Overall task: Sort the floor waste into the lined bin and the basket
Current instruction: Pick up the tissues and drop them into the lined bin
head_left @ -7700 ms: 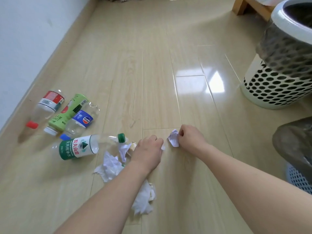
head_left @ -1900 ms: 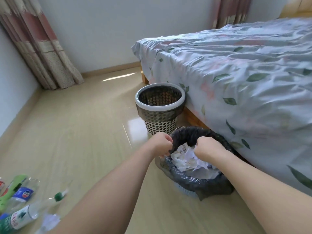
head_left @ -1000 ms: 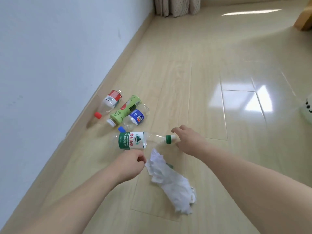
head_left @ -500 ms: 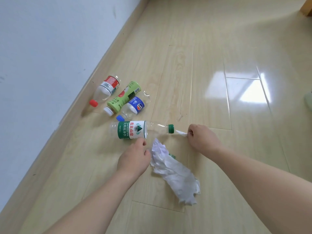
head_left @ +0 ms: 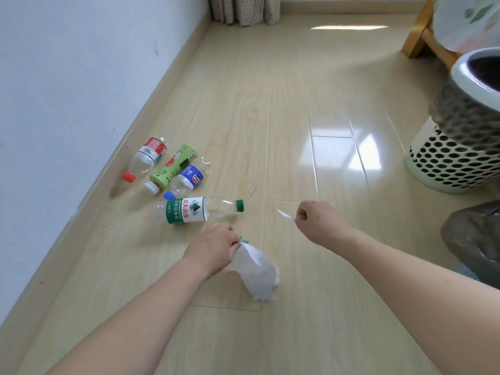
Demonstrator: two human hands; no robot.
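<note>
The left hand (head_left: pixel 213 246) pinches a crumpled white tissue (head_left: pixel 257 272) that hangs just above the pale wood floor (head_left: pixel 284 117); the right hand (head_left: pixel 319 223) pinches what seems a thin white paper sliver (head_left: pixel 285 215).

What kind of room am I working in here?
Likely a bedroom: wood-look floor, curtain hem at the far wall, and what looks like a wooden bed frame under floral bedding.

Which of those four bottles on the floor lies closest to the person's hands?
The green-capped water bottle with the green-and-white label, just beyond the left hand; the other three lie nearer the wall.
</note>
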